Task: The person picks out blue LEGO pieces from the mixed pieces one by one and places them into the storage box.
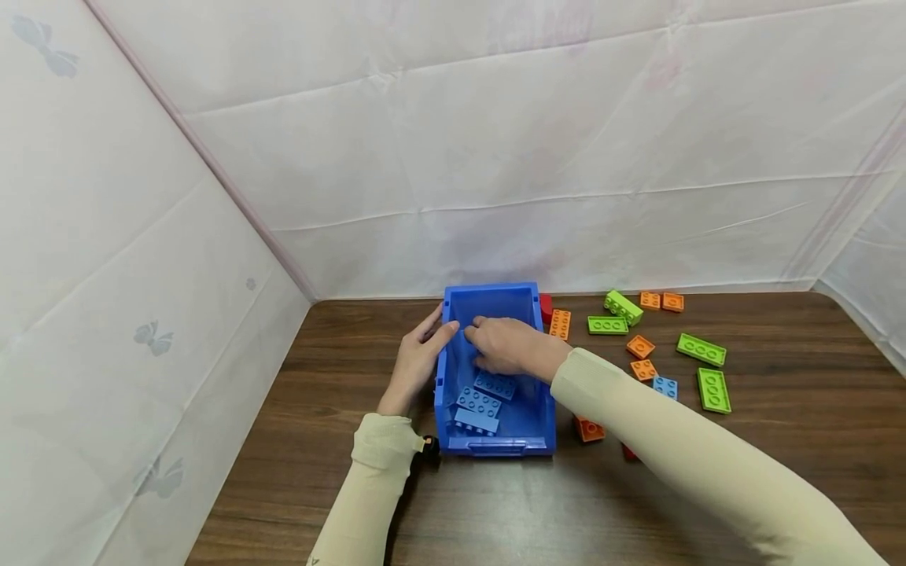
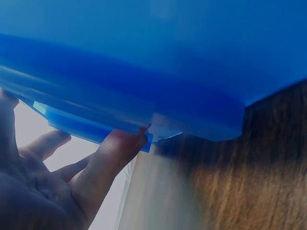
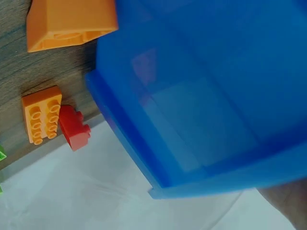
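A deep blue plastic bin [image 1: 499, 446] stands on the table, with several lighter blue toy bricks [image 1: 478, 401] inside near its front. My left hand [image 1: 418, 354] grips the bin's left side, the thumb at the rim and the other fingers along the outside. Its thumb on the blue rim also shows in the left wrist view. My right hand [image 1: 506, 346] reaches over the right wall into the bin, fingers bent downward behind the blue bricks. Its fingertips are partly hidden, and I cannot tell whether they hold a brick.
Right of the bin lie scattered bricks: orange [image 1: 560, 324], red [image 1: 546, 307], green [image 1: 713, 391] and blue [image 1: 664, 386]. An orange-red brick [image 1: 590, 429] sits near the bin's right side, partly beneath the right sleeve [image 1: 679, 440]. A white sheet [image 1: 510, 157] hangs behind the table.
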`<act>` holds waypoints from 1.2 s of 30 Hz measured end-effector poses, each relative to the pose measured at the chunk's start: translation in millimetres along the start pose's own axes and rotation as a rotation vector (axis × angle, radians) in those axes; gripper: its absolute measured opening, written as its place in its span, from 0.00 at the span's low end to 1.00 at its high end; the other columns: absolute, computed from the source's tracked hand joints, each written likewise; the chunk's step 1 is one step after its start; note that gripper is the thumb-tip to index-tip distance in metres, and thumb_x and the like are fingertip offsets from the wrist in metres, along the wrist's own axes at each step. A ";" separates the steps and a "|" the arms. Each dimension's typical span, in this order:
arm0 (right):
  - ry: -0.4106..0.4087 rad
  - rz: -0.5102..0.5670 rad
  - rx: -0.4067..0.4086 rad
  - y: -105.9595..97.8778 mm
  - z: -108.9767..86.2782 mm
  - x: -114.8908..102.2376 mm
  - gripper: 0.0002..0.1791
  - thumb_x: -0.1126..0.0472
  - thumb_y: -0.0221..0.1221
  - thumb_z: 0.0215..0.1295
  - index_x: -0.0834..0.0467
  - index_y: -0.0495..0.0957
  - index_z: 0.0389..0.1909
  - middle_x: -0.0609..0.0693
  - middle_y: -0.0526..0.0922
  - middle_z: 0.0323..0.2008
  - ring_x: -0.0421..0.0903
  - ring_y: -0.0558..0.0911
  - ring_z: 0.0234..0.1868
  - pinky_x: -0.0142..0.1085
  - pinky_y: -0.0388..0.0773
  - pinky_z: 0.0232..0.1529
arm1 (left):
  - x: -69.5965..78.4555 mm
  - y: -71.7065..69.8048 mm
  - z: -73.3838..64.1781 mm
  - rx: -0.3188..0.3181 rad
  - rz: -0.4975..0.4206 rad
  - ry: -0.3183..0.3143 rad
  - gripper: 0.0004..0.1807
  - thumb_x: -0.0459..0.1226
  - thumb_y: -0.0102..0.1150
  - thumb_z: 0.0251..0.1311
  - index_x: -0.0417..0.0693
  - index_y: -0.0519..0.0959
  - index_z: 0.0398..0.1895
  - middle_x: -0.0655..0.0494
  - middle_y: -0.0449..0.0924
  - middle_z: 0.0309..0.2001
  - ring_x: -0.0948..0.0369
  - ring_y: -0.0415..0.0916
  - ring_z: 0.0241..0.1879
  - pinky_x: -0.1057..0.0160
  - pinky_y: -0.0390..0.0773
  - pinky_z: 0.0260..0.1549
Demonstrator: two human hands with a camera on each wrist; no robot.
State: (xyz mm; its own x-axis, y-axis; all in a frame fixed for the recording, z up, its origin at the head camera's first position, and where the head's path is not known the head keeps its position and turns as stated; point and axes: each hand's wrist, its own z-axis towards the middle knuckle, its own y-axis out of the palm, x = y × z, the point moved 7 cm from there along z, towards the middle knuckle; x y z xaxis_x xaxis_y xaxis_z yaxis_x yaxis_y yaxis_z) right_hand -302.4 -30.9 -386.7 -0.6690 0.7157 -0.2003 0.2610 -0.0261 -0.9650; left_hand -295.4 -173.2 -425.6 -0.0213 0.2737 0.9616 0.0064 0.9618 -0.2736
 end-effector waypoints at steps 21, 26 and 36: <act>-0.002 -0.075 0.220 -39.0 -71.2 -15.3 0.29 0.48 0.68 0.74 0.62 0.78 0.67 0.59 0.81 0.57 0.54 0.83 0.55 0.47 0.85 0.55 | -0.7 0.0 -0.3 0.009 0.018 0.004 0.38 0.61 0.62 0.71 0.67 0.68 0.81 0.45 0.79 0.67 0.42 0.82 0.59 0.39 0.83 0.54; 0.027 -0.080 0.273 -43.7 -91.4 -15.4 0.31 0.48 0.69 0.72 0.63 0.78 0.67 0.60 0.81 0.60 0.56 0.82 0.58 0.49 0.84 0.58 | -0.3 -0.2 -0.6 0.016 0.029 0.007 0.38 0.61 0.62 0.71 0.65 0.68 0.81 0.45 0.77 0.70 0.41 0.80 0.62 0.37 0.80 0.58; 0.104 0.012 0.342 -50.7 -126.0 -3.1 0.30 0.51 0.69 0.73 0.66 0.78 0.67 0.63 0.79 0.62 0.60 0.80 0.61 0.55 0.80 0.61 | -0.2 0.2 -0.8 0.017 0.033 0.005 0.38 0.62 0.61 0.71 0.67 0.69 0.81 0.46 0.76 0.70 0.42 0.79 0.63 0.37 0.79 0.59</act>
State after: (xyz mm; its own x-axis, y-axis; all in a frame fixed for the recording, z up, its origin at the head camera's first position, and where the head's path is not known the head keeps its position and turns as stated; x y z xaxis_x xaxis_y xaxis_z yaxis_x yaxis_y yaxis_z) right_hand -225.9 56.2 -315.8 -0.5880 0.7809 -0.2107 0.0087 -0.2544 -0.9670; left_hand -294.6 -173.1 -425.9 -0.0163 0.3051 0.9522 -0.0099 0.9522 -0.3053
